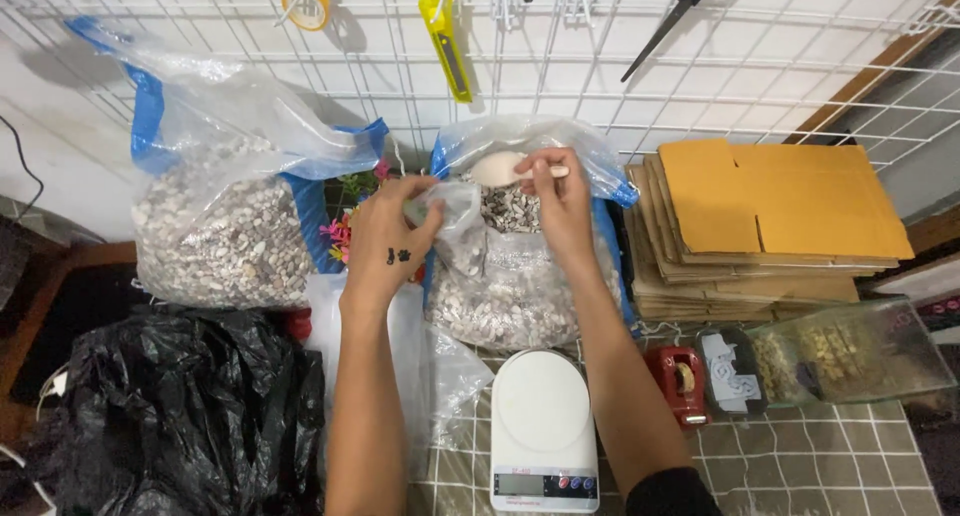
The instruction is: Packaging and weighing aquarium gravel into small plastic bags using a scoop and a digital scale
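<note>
Pinching a small clear bag [440,211], left hand [390,241]; right hand [562,211] fingers closed around a scoop [500,168].

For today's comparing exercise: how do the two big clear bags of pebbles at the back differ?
The left bag has its top folded shut and no hand touches it; the right bag is open, with the left hand pulling its rim aside and the right hand holding a pale scoop in its mouth. The left bag stands apart; the right bag sits just behind the white scale. Both are clear plastic with blue edging, filled with pale pebbles.
</note>
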